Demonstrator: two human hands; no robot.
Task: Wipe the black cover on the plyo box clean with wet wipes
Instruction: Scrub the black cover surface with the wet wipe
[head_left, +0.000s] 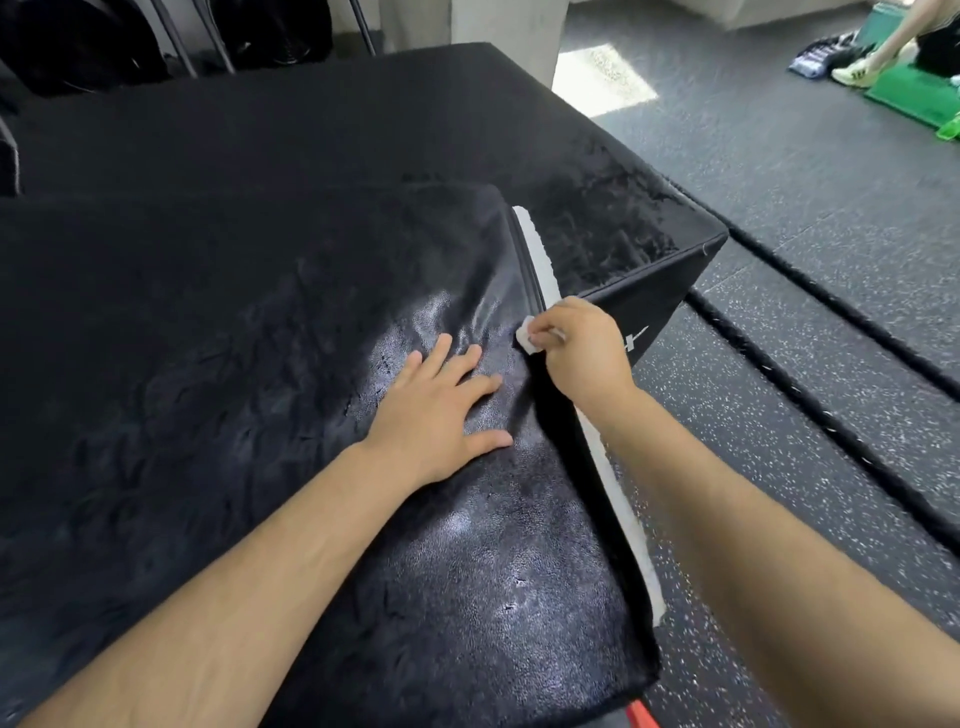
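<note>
Your right hand pinches the single folded wet wipe in curled fingers at the seam, at 2 o'clock from your left hand, which lies flat, fingers straight, pressing the black cover taut. Keep that press and draw the wipe along the seam toward 5 o'clock in overlapping strokes. You have one wipe, one white strip beneath the edge, and two boxes: the near plyo box and a second box at 12 o'clock.
</note>
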